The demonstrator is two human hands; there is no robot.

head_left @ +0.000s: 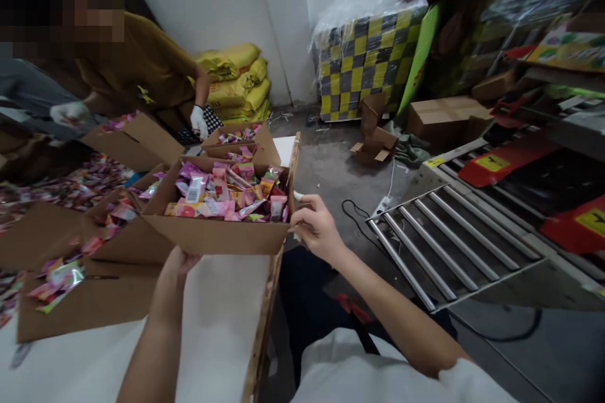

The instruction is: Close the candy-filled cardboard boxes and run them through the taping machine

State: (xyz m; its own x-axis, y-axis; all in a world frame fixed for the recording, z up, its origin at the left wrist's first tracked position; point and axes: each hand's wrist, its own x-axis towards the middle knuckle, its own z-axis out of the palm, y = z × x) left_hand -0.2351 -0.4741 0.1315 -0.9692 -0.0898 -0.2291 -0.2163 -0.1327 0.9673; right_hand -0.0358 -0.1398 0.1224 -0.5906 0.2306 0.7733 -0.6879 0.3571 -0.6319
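An open cardboard box (222, 236) full of small colourful wrapped packets (231, 192) is at the right side of the white table. My left hand (182, 259) holds its near side from below, at the front flap; the fingers are mostly hidden behind the cardboard. At the box's right edge, my right hand (314, 227) is closed with curled fingers, gripping the side near the corner. White tape or wrapping shows on one fingertip of that hand.
More open boxes (127, 293) with packets stand left, beside a loose packet pile (61, 182). Across the table is a co-worker in white gloves (199, 123). A roller conveyor (454, 245) stands right; yellow sacks (241, 85) and a checkered wrapped stack (368, 63) line the wall.
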